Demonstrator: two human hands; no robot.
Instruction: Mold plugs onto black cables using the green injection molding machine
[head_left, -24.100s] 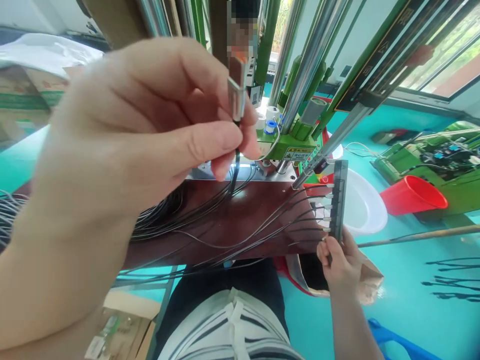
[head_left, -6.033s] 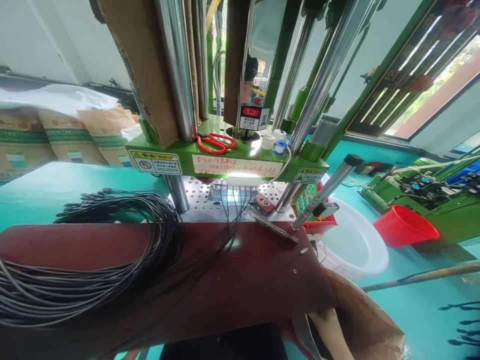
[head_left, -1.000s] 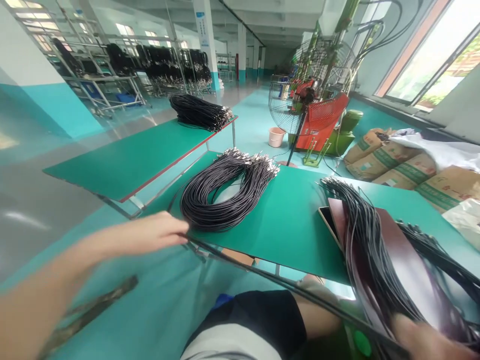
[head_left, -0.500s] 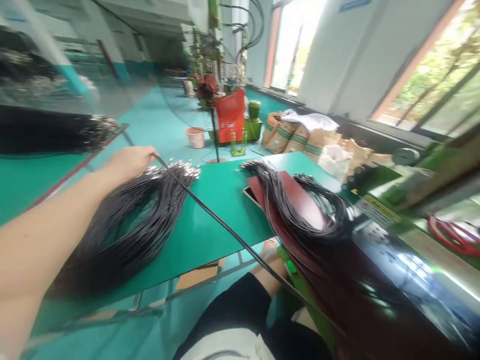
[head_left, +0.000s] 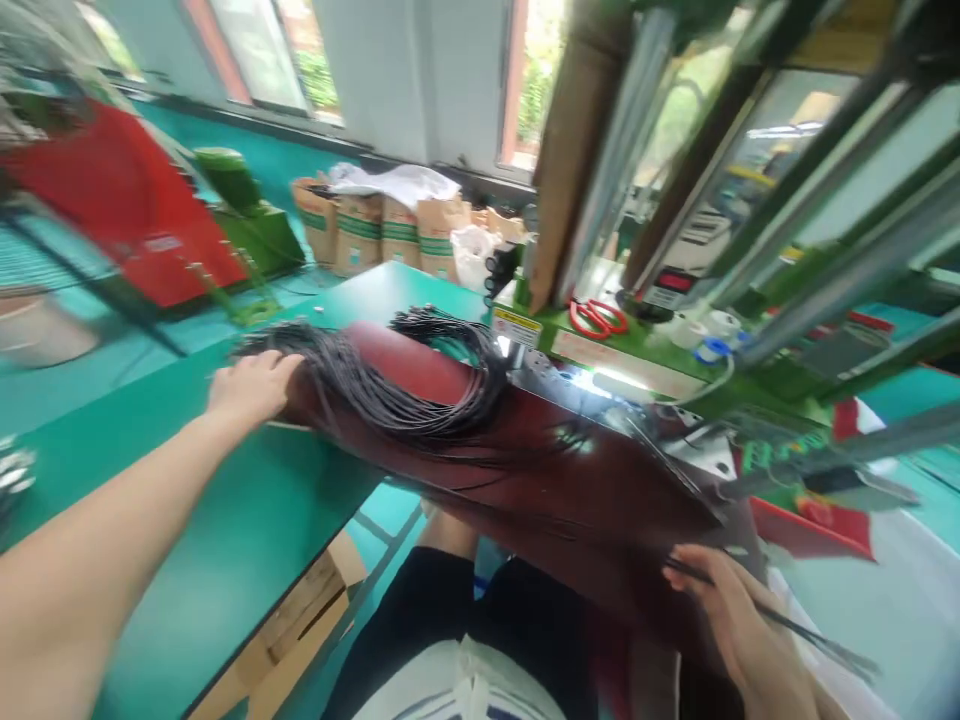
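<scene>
Onto the end of the long, glossy maroon board (head_left: 645,500), by its looped black cable bundle (head_left: 375,395), the left hand (head_left: 251,388) has swung, grip unclear; the right hand (head_left: 739,620) grasps thin black cables (head_left: 810,635). Pulled across loose strands, they could snag and tangle.

Peering out from head height, up above the near side of the dark red board (head_left: 637,495), angled forward and steeply down; close over the lap (head_left: 420,600) this side of it, reaching to the windows (head_left: 259,55) well beyond. Single view, blurry.
</scene>
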